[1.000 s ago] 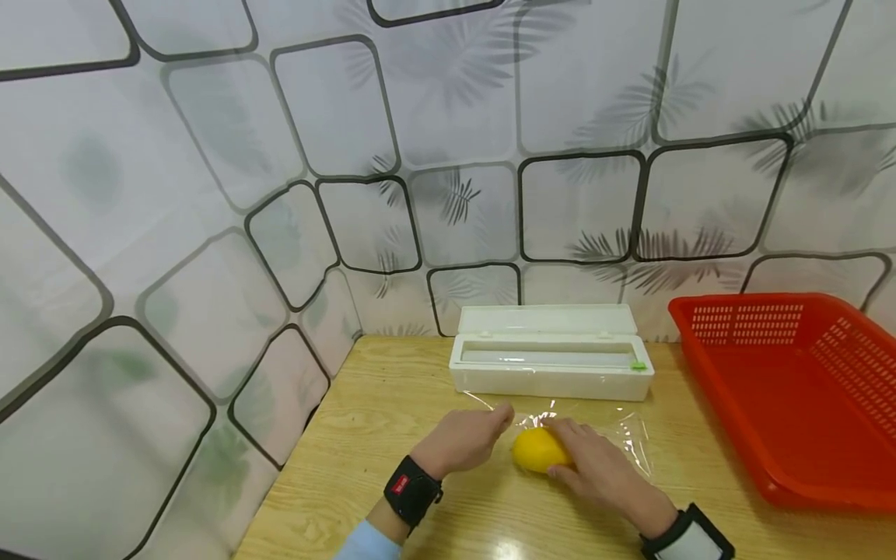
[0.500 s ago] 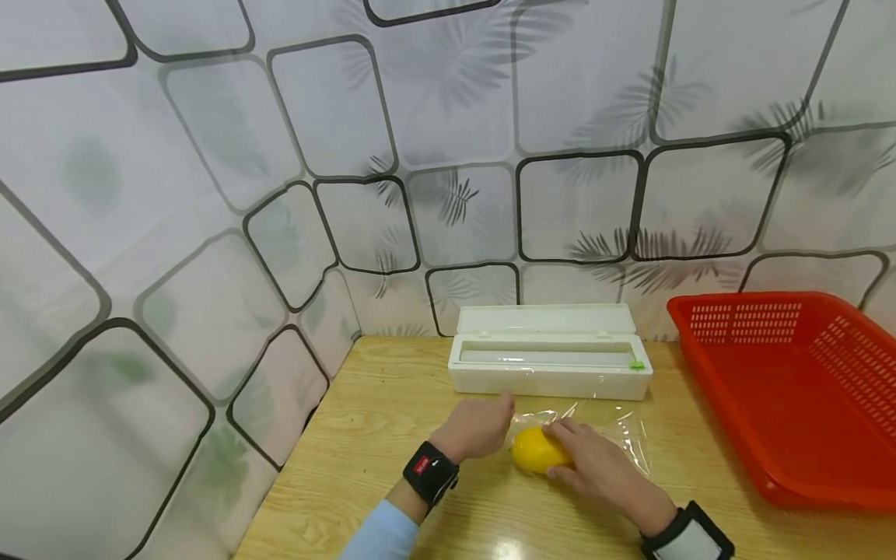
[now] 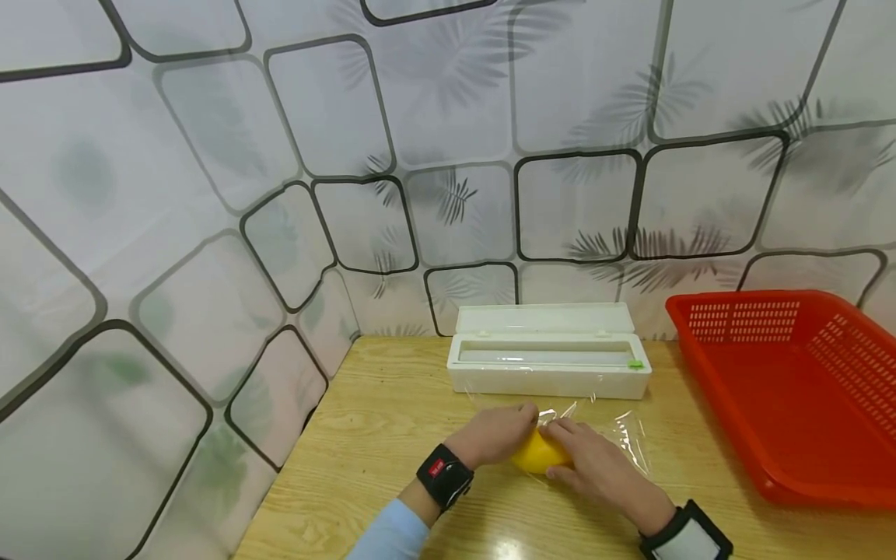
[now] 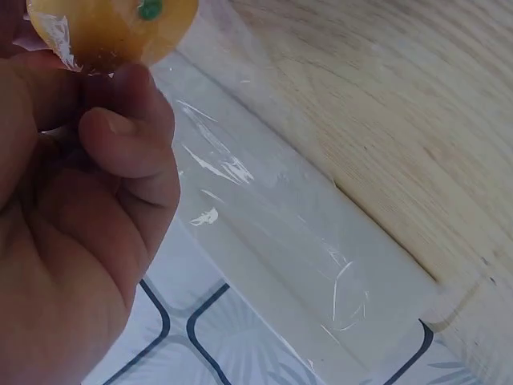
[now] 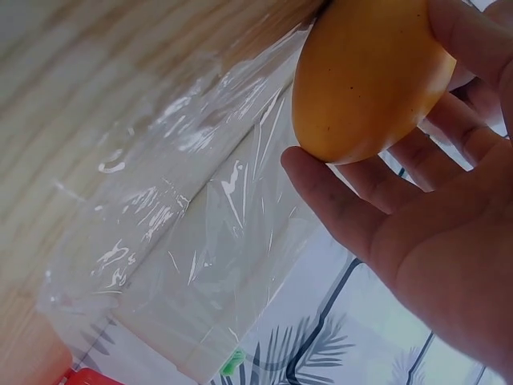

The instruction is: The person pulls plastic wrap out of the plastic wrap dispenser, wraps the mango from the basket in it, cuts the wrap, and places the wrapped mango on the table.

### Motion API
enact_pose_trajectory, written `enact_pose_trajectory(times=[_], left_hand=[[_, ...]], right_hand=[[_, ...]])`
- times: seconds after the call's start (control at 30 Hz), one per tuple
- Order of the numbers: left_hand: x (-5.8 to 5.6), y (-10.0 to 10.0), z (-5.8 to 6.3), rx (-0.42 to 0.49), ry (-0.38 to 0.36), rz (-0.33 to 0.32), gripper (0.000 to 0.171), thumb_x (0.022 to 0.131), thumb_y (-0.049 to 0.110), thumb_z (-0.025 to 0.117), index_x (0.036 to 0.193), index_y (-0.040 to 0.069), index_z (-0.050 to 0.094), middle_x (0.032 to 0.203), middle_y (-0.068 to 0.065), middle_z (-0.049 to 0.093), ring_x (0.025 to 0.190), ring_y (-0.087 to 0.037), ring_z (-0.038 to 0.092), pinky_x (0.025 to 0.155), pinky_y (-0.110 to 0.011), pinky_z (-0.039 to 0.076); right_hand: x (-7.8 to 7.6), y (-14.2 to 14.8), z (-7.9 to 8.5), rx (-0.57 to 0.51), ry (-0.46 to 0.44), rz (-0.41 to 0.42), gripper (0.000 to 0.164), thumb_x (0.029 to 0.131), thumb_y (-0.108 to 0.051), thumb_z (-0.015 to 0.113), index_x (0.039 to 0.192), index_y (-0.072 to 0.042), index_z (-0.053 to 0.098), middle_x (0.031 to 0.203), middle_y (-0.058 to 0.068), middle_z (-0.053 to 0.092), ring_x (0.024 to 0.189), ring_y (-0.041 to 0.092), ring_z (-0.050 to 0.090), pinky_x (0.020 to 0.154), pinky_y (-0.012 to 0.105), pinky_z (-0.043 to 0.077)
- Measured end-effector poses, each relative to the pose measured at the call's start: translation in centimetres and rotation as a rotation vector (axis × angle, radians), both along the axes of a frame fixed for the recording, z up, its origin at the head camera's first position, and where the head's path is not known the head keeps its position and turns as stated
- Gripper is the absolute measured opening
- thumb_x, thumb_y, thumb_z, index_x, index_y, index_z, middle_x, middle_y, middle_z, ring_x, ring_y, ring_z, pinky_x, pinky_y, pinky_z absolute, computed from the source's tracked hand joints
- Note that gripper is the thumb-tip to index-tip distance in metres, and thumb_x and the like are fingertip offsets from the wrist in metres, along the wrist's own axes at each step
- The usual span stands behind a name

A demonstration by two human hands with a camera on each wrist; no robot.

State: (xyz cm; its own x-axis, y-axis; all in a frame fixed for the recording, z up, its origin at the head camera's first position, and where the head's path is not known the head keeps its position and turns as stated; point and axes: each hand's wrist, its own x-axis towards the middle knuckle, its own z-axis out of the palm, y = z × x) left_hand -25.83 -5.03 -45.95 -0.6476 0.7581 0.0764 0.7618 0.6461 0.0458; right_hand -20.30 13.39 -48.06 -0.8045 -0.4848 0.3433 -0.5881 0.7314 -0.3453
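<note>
Left hand (image 3: 492,435) moved to yellow fruit (image 3: 537,454), oval, green-tipped, partly under film (image 4: 215,160)

On my head feed the left hand (image 3: 493,435) and right hand (image 3: 603,467) partly hide the yellow fruit (image 3: 539,454), which both wrist views crop at the top, while the right edge cuts off the red basket (image 3: 805,404) and I can't read the tiny red wristband label (image 3: 436,467).

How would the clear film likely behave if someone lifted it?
Probably floppy: the clear film lies creased and wrinkled. Likely very light, as it looks thin enough for the white box to show through. It may cling, since it seems to hug the yellow fruit in the left wrist view.
</note>
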Motion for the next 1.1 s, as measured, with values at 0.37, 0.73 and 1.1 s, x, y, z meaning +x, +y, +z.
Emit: enact_pose_trajectory(times=[0.37, 0.73, 1.1], left_hand=[[0.8, 0.4, 0.4, 0.062, 0.054, -0.007, 0.015, 0.092, 0.009, 0.052, 0.107, 0.014, 0.051, 0.095, -0.001, 0.061, 0.074, -0.004, 0.051, 0.063, -0.014, 0.048], [2.0, -1.7, 1.2, 0.190, -0.078, -0.061, 0.031, 0.085, 0.005, 0.061, 0.113, 0.016, 0.051, 0.105, -0.002, 0.064, 0.088, -0.005, 0.053, 0.077, -0.017, 0.048], [2.4, -2.7, 0.3, 0.157, -0.103, -0.048, 0.063, 0.076, 0.016, 0.073, 0.132, 0.018, 0.046, 0.124, 0.003, 0.059, 0.100, -0.010, 0.051, 0.084, -0.021, 0.047]], right_hand=[[-0.1, 0.1, -0.3, -0.014, -0.036, -0.005, 0.050, 0.071, -0.025, 0.077, 0.114, -0.009, 0.055, 0.113, 0.010, 0.059, 0.092, 0.023, 0.054, 0.074, 0.046, 0.051], [-0.1, 0.1, -0.7, -0.033, -0.038, 0.005, 0.049, 0.072, -0.024, 0.076, 0.113, -0.010, 0.055, 0.115, 0.011, 0.059, 0.096, 0.025, 0.054, 0.078, 0.048, 0.051], [-0.1, 0.4, -0.7, -0.024, -0.052, -0.011, 0.054, 0.074, -0.028, 0.074, 0.121, -0.010, 0.053, 0.120, 0.011, 0.058, 0.099, 0.023, 0.054, 0.081, 0.049, 0.050]])
